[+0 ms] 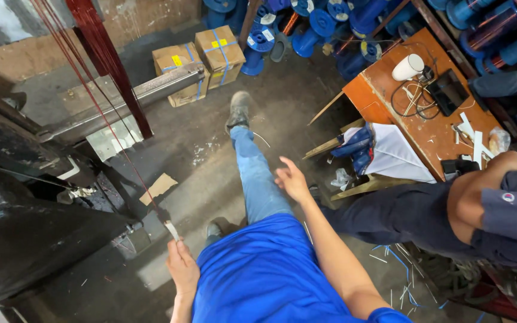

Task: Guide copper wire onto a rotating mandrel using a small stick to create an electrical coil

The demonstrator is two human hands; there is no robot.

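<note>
A: What does the left hand (182,267) have?

B: Its fingers are closed around a small flat white strip (172,230), from which thin reddish-copper wires (100,110) run up and away past the dark metal machine (25,233).

A: And the right hand (292,179)?

B: It hangs free with fingers spread open, holding nothing, just beside the person's light blue jeans leg (257,179).

A: Anyone nearby?

B: A seated co-worker's folded arm (480,191) rests near the orange wooden table (426,128), well apart from both hands.
</note>
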